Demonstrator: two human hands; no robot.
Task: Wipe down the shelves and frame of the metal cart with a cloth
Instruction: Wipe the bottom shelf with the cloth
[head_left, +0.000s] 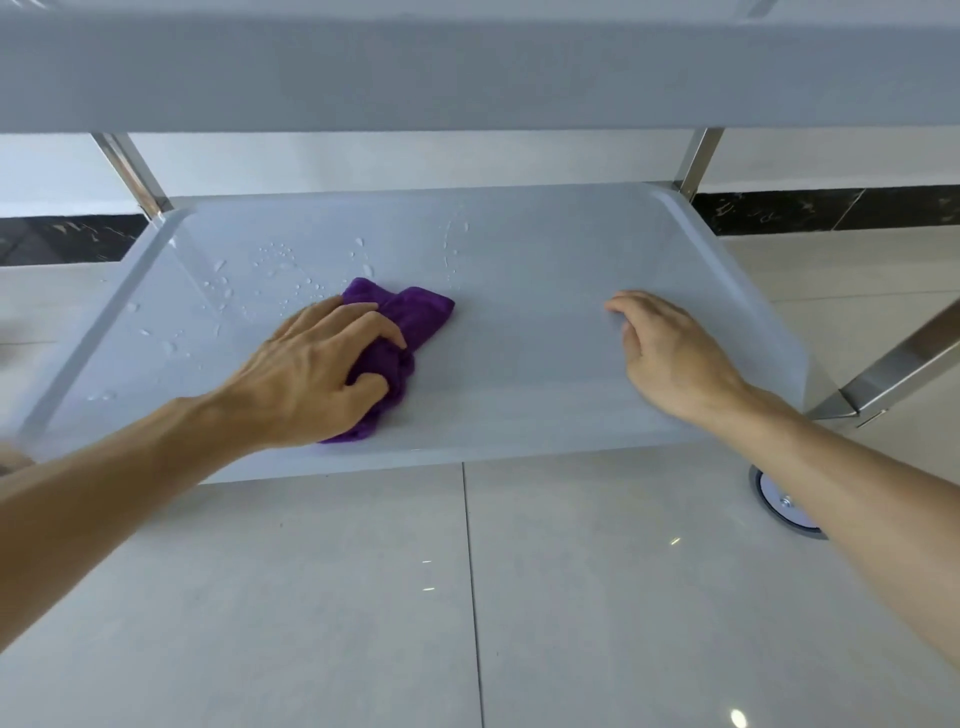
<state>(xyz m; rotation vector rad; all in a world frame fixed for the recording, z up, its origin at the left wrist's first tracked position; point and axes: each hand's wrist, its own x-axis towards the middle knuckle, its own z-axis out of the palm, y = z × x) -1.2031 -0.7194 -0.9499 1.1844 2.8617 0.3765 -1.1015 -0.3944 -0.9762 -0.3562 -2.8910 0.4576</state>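
Note:
A grey lower shelf (519, 249) of the cart fills the middle of the view, with water droplets (275, 260) scattered over its left and far parts. A bunched purple cloth (415, 312) lies on the shelf left of centre. My left hand (311, 369) grips the cloth and presses it onto the shelf. On the right half of the shelf, my right hand (670, 348) rests with its fingers loosely bent, holding nothing. Steel frame posts (698, 161) rise at the far corners.
The upper shelf (467, 67) hangs close overhead across the top of the view. A steel leg (904, 364) and a caster wheel (784, 501) are at the near right corner. Pale floor tiles (363, 597) lie in front of the cart; a dark skirting band (831, 208) runs behind.

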